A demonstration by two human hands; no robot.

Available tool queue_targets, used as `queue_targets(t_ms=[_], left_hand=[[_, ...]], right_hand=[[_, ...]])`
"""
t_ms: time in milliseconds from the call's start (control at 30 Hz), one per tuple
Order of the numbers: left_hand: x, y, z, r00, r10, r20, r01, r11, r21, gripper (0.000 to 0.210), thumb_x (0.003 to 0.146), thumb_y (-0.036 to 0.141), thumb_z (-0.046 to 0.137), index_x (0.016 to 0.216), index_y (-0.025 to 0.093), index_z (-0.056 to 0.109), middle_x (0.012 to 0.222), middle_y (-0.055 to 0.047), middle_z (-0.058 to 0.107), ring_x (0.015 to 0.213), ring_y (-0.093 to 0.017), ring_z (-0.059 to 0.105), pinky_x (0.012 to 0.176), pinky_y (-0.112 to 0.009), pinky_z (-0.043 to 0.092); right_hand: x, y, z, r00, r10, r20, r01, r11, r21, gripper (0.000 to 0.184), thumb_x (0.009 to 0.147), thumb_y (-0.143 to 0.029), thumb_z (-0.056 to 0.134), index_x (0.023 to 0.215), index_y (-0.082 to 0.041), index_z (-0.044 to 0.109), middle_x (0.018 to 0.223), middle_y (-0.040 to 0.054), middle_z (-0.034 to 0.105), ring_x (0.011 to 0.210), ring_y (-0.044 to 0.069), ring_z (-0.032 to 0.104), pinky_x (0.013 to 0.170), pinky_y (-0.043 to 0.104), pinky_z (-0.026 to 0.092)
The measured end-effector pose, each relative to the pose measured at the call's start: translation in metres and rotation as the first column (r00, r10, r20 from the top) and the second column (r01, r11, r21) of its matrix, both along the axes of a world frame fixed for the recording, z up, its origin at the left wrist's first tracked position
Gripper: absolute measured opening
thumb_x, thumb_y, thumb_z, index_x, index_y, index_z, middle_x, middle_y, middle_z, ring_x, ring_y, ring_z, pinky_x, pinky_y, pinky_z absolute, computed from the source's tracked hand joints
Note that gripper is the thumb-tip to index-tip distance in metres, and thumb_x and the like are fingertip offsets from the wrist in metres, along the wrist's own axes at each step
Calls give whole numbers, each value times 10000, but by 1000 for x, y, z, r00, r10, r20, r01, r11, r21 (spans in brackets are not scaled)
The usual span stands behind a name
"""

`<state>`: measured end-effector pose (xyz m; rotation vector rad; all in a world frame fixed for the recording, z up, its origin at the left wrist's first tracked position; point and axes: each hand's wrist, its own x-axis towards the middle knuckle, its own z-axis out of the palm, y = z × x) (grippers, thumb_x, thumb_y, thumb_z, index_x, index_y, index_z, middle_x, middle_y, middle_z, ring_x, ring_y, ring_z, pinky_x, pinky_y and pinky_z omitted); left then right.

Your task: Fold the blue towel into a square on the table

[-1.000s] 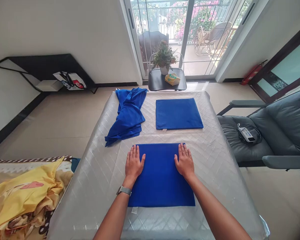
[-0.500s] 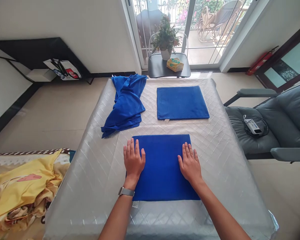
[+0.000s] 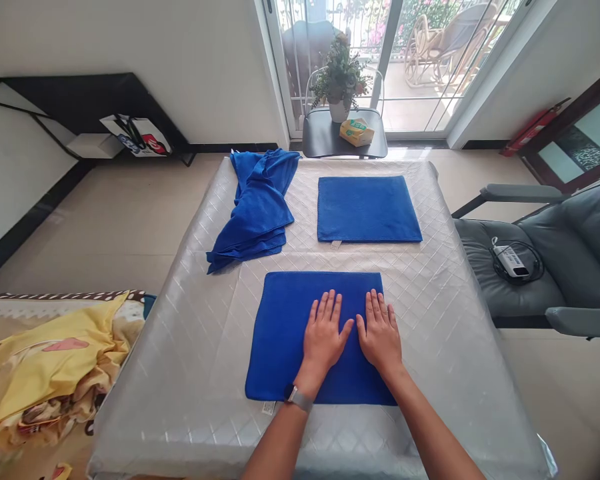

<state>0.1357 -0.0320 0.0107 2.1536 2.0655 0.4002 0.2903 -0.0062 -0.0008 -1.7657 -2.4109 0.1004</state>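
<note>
A blue towel (image 3: 280,333), folded into a rectangle, lies flat before me with a small white tag at its near edge. My left hand (image 3: 325,333) rests palm down on its middle, fingers stretched out. Over the towel's right edge lies my right hand (image 3: 381,332), also flat with fingers extended; the two thumbs nearly meet. Farther back, a second folded blue towel (image 3: 369,209) lies on the right. A loose heap of blue towels (image 3: 260,207) sits at the far left, crumpled and overlapping.
A silver quilted cover (image 3: 195,373) spreads over the table. Beyond it a dark chair (image 3: 313,137) bears a potted plant (image 3: 339,80) and a yellow tissue pack (image 3: 357,132). At right, a grey armchair (image 3: 485,287) holds a power strip (image 3: 511,261). Yellow fabric (image 3: 55,353) lies left.
My left hand has slid right from the towel's left edge to its middle. My right hand stays at the right edge. The view has shifted slightly.
</note>
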Motion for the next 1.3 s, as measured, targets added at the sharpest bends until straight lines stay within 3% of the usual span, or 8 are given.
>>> queue_targets(t_ms=[267, 467, 600, 733, 833, 1067, 1167, 1300], left_hand=[[-85, -56, -8, 969, 224, -102, -225, 974, -4, 669, 1025, 471, 349, 1589, 165, 162, 1635, -126, 260, 1521, -273, 222, 1227, -526, 251], [-101, -77, -10, 964, 253, -78, -252, 967, 18, 686, 1025, 468, 346, 1600, 210, 75, 1645, -120, 240, 1515, -278, 238, 1213, -543, 271], [-104, -76, -8, 968, 241, -73, -240, 970, 24, 699, 1022, 445, 366, 1601, 206, 57, 1642, -129, 246, 1514, -283, 241, 1209, -551, 277], [-96, -78, -2, 962, 267, -50, -262, 961, 85, 695, 1019, 376, 379, 1602, 200, 44, 1642, -135, 241, 1511, -291, 247, 1210, -566, 272], [-65, -78, 6, 970, 242, -17, -238, 964, 117, 673, 1014, 300, 375, 1604, 188, 71, 1646, -125, 236, 1518, -279, 229, 1216, -548, 280], [29, -69, 10, 984, -176, 13, 176, 984, -12, 665, 1005, 389, 416, 1591, 186, 174, 1628, -65, 295, 1505, -227, 271, 1214, -436, 321], [23, -74, 5, 989, -147, -19, 147, 989, -27, 683, 1001, 461, 424, 1588, 206, 185, 1619, -58, 313, 1493, -235, 305, 1209, -452, 324], [-20, -95, -1, 994, -28, -103, 23, 999, -50, 707, 1001, 468, 421, 1595, 210, 137, 1621, -73, 309, 1493, -254, 304, 1218, -492, 292]], right_hand=[[-3, 0, 4, 1000, -24, 1, 24, 999, -31, 643, 1051, -377, 267, 1600, -155, 17, 1652, 85, 192, 1535, 228, 148, 1249, 472, 169], [-3, -1, 6, 1000, -16, 16, 16, 1000, 11, 653, 1050, -348, 283, 1596, -150, -16, 1646, 92, 210, 1533, 240, 156, 1243, 484, 178], [2, -32, 17, 1000, 14, 0, -13, 998, 56, 666, 1044, -315, 308, 1601, -150, -16, 1639, 99, 231, 1528, 259, 177, 1237, 492, 183], [11, -79, 17, 1000, 22, -6, -22, 999, 45, 697, 1032, -342, 350, 1609, -144, 13, 1631, 105, 263, 1515, 264, 229, 1230, 467, 206], [16, -99, 8, 1000, 29, -5, -28, 999, 40, 708, 1027, -364, 359, 1611, -139, 28, 1623, 113, 286, 1504, 262, 264, 1226, 462, 209], [20, -101, -2, 999, 51, -5, -51, 998, 34, 695, 1017, -286, 333, 1609, -131, 4, 1617, 137, 294, 1501, 281, 268, 1211, 491, 225], [20, -101, -1, 999, 41, -4, -41, 998, 41, 701, 1021, -314, 341, 1610, -133, 6, 1614, 135, 300, 1495, 281, 285, 1209, 487, 229], [18, -101, 1, 999, 25, -25, -24, 999, 44, 715, 1025, -373, 356, 1611, -140, 20, 1613, 127, 307, 1491, 276, 297, 1211, 480, 228]])
